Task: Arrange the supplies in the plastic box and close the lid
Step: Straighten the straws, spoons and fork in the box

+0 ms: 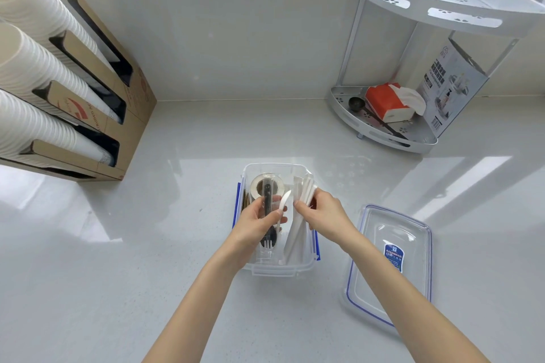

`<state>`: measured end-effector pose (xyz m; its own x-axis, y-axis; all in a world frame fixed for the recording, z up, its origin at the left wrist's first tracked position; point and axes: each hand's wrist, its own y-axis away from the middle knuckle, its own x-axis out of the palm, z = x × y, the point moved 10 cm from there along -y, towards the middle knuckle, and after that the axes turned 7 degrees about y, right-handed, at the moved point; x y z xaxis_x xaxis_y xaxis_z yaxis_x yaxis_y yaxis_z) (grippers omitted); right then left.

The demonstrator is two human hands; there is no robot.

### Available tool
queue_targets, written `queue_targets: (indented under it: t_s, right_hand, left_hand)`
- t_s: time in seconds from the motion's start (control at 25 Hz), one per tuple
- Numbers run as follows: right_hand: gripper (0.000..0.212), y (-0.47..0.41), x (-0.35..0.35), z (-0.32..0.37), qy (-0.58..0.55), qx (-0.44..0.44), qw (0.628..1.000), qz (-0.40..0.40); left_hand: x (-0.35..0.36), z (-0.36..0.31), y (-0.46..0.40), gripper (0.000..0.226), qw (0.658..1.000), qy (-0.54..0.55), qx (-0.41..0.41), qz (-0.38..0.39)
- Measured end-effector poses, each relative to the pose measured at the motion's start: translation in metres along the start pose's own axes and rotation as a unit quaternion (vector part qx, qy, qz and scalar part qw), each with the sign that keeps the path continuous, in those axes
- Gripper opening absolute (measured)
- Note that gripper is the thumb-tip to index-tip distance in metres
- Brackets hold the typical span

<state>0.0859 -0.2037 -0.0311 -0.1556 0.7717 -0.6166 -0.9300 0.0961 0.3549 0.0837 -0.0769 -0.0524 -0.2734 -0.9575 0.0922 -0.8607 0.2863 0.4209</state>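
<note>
A clear plastic box [274,270] with blue side clips stands open on the counter in front of me. Inside it are a roll of tape [267,183] at the far end and white wrapped straws [298,239] along the right side. My left hand [259,221] is over the box, shut on wrapped black cutlery [267,240] and a white plastic piece [284,200]. My right hand [324,214] pinches the upper ends of the white straws. The clear lid [389,265] with a blue seal and label lies flat to the right of the box.
A cardboard dispenser [118,103] with stacks of white paper cups [32,74] stands at the left. At the back right is a white two-tier corner rack [383,132] holding a tissue pack, a black scoop and a printed box. A wall runs behind the counter.
</note>
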Motion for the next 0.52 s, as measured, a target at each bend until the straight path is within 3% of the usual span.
queue_targets:
  t_s: [0.16, 0.28, 0.52]
  right_hand:
    - [0.017, -0.01, 0.003, 0.006, 0.118, 0.02, 0.993, -0.012]
    - [0.034, -0.015, 0.006, 0.015, 0.216, 0.025, 0.976, -0.025]
    - [0.037, -0.028, 0.025, 0.022, 0.298, 0.042, 0.954, -0.007]
  left_hand:
    - [-0.018, -0.004, 0.002, 0.024, 0.998, 0.031, 0.014, -0.048]
    - [-0.023, -0.003, 0.003, 0.024, 0.998, 0.033, 0.01, -0.06]
    - [-0.026, -0.004, 0.006, 0.023, 0.998, 0.038, 0.007, -0.059]
